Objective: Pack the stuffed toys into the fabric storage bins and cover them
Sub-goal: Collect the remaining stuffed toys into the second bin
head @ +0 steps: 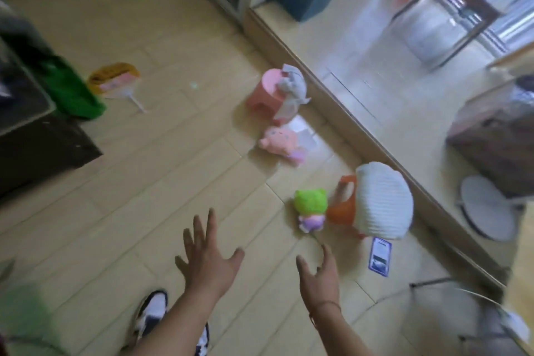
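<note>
While both hands, left [206,257] and right [319,272], hover spread, empty, green-hooded toy [310,208] lies ahead on floor.

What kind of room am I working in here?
Probably a home living area: pale wood-look plank floor, small pink plastic stool, pink plush toy and green-headed plush toy lying on it.
</note>
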`<state>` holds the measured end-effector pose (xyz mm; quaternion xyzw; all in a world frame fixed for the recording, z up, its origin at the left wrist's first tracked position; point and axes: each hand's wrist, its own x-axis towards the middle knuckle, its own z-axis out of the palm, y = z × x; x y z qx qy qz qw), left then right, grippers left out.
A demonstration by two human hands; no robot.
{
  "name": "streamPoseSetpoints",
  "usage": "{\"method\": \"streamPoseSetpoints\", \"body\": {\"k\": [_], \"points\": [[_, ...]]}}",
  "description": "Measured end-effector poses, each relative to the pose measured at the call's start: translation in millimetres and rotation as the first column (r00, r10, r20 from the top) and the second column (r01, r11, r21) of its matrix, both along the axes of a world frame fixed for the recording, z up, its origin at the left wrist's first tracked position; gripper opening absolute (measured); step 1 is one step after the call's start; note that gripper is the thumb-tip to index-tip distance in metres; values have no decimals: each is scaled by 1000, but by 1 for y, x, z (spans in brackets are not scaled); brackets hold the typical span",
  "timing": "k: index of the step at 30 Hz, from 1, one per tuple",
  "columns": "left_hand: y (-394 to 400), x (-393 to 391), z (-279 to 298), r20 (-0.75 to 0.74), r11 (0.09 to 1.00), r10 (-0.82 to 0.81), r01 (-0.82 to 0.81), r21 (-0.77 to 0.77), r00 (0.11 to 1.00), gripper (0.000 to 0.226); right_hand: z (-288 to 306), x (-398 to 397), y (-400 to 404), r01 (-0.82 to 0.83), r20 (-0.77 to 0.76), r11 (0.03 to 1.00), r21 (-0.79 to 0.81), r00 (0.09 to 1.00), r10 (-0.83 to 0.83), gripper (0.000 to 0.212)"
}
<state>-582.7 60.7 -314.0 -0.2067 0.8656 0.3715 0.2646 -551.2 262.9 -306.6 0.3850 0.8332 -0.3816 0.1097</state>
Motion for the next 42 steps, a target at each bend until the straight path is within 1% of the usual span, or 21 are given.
{"method": "streamPoseSetpoints", "body": {"k": [2,4,7,9,11,13,17,19,21,23,24,25,27,29,30,32,34,37,39,41,42], "points": [[34,-27,-6,-1,997,-63,63,33,998,102,-8,-24,20,1,9,1000,-26,1000,-1,70],[62,-51,-14,34,992,-110,108,60,993,105,-21,-45,33,3,50,999,-43,999,-1,70],[99,-80,-32,82,978,-168,156,137,982,116,-43,-69,47,25,115,998,-58,993,-18,64],[122,-99,-50,106,968,-183,160,196,977,121,-59,-84,60,37,153,995,-96,988,-22,58],[142,-117,-67,168,963,-192,152,223,967,122,-75,-100,78,35,225,991,-129,974,-5,58],[163,-135,-84,211,959,-213,164,230,954,120,-91,-118,101,26,274,987,-157,961,18,58],[209,-171,-125,265,956,-226,163,242,937,113,-129,-166,159,-1,257,986,-168,965,45,54],[233,-183,-157,309,957,-223,148,248,925,107,-160,-187,191,-25,267,986,-165,961,69,49],[255,-197,-197,324,953,-257,182,243,911,100,-195,-206,222,-29,283,985,-171,956,77,49],[280,-212,-244,309,921,-369,301,247,876,92,-244,-224,258,-29,297,980,-197,951,88,55],[292,-219,-266,309,904,-415,350,245,856,87,-268,-233,274,-49,332,979,-198,936,114,63],[304,-229,-287,299,901,-421,357,245,857,82,-293,-243,289,-75,363,976,-204,920,147,71],[329,-246,-329,322,925,-337,248,287,885,71,-340,-263,317,-132,403,968,-213,891,210,78],[353,-258,-374,414,935,-200,46,352,888,64,-386,-278,340,-221,449,950,-220,842,300,86],[362,-261,-394,486,928,-143,-53,368,862,60,-405,-282,346,-260,463,931,-257,812,355,89],[376,-260,-423,633,907,-66,-219,361,771,56,-441,-282,353,-314,446,893,-323,782,436,93],[382,-253,-438,706,874,-18,-331,354,708,64,-461,-277,353,-348,435,890,-294,781,449,95],[385,-239,-439,736,786,116,-515,342,667,76,-465,-270,351,-365,395,910,-198,819,415,92],[386,-232,-428,768,678,188,-647,349,612,73,-461,-260,348,-403,374,894,-195,812,448,84],[384,-233,-409,785,588,243,-731,348,570,67,-445,-257,343,-445,335,873,-200,806,488,75],[382,-236,-399,796,536,259,-767,353,547,65,-434,-258,340,-486,301,858,-167,804,514,72]]}}
